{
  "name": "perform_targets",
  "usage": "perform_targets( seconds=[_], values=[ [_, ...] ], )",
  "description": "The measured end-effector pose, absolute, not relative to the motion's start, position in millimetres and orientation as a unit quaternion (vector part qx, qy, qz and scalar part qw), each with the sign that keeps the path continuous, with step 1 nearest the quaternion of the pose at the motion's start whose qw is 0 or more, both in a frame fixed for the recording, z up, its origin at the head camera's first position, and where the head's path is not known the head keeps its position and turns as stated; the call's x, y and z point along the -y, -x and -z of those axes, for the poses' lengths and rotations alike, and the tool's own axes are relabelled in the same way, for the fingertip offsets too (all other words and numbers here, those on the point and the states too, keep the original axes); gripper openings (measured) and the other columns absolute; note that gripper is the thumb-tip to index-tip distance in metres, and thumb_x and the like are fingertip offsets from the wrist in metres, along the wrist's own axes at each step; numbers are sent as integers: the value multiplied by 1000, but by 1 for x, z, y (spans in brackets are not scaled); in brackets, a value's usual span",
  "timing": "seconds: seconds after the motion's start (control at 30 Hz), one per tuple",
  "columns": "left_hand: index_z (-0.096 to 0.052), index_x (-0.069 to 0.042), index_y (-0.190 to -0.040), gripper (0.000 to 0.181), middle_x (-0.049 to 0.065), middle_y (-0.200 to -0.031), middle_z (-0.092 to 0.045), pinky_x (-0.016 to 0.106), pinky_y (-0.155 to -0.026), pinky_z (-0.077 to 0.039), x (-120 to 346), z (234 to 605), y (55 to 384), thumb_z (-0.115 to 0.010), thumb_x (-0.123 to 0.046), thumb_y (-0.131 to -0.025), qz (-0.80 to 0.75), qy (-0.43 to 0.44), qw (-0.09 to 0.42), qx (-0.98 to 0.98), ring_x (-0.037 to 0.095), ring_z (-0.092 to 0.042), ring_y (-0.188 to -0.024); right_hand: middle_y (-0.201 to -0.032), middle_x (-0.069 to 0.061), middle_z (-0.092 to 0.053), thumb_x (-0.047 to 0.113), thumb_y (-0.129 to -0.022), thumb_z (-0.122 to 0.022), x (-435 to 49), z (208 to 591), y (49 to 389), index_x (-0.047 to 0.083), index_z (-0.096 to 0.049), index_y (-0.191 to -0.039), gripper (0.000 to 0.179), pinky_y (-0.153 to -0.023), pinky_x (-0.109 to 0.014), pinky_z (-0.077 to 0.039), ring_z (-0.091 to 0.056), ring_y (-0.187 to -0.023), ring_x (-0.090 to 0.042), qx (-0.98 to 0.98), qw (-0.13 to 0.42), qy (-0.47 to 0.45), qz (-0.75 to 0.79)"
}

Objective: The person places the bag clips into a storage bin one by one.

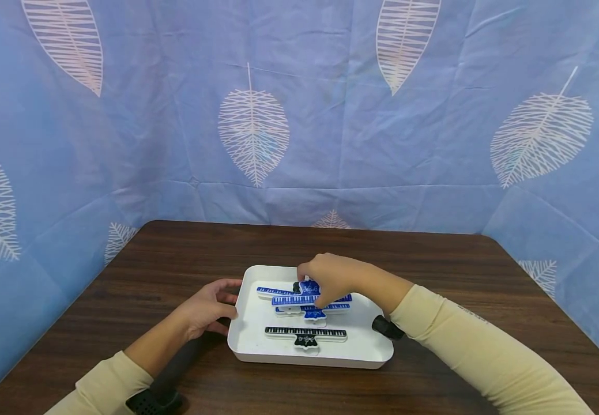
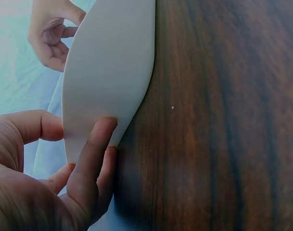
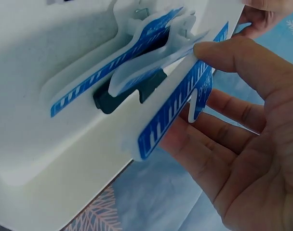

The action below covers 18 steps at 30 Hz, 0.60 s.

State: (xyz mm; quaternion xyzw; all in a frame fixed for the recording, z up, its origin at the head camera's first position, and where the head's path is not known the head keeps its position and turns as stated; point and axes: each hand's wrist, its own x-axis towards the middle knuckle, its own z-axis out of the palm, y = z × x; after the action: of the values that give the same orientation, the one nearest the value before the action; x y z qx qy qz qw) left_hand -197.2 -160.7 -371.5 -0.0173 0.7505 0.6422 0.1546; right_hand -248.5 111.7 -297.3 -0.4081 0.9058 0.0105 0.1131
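In the head view a white tray (image 1: 247, 340) holds several long clips printed with piano keys. My right hand (image 1: 332, 276) pinches a blue piano-key clip (image 1: 291, 300) above the others; the right wrist view shows the thumb and fingers on this blue clip (image 3: 173, 108). Other blue clips (image 3: 88, 86) lie overlapped beneath it, along with a dark, partly covered clip (image 3: 115, 98). A black piano-key clip (image 1: 306, 333) lies apart, near the tray's front side. My left hand (image 1: 206, 308) touches the tray's left wall from outside, its fingertips resting against the white surface (image 2: 108, 72).
The tray stands on a dark wooden table (image 1: 200, 248). A blue curtain with white leaf prints (image 1: 304, 132) hangs behind and at both sides. A black strap (image 1: 387, 327) shows by the right wrist, and a dark device (image 1: 154, 402) by the left.
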Motion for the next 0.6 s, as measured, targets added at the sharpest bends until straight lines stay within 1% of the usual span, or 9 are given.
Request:
perform_targets(
  seconds=[0.13,0.37,0.6],
  values=[
    [-42,-2,-141,75,24,-117,-53,50,-66,-58,161,371,198,-67,10,-72,-642,18,157,-750,31,-64,-87,-108,1,-68,26,-77,-81,-107,299,248,12,-63,-123,51,-89,-31,-53,-60,-91,-10,-902,120,414,-4],
    [-42,-2,-141,75,24,-117,-53,50,-65,-59,161,370,198,-67,10,-72,-643,19,159,-749,31,-63,-87,-104,2,-67,27,-78,-81,-101,302,247,11,-61,-120,50,-86,-29,-53,-57,-86,-8,-897,131,422,6],
    [-42,-3,-141,74,24,-117,-53,50,-65,-59,161,369,198,-68,10,-72,-640,23,160,-751,31,-64,-87,-100,4,-65,29,-77,-82,-103,304,246,12,-59,-118,50,-83,-27,-52,-56,-84,-6,-894,131,428,16]
  ],
)
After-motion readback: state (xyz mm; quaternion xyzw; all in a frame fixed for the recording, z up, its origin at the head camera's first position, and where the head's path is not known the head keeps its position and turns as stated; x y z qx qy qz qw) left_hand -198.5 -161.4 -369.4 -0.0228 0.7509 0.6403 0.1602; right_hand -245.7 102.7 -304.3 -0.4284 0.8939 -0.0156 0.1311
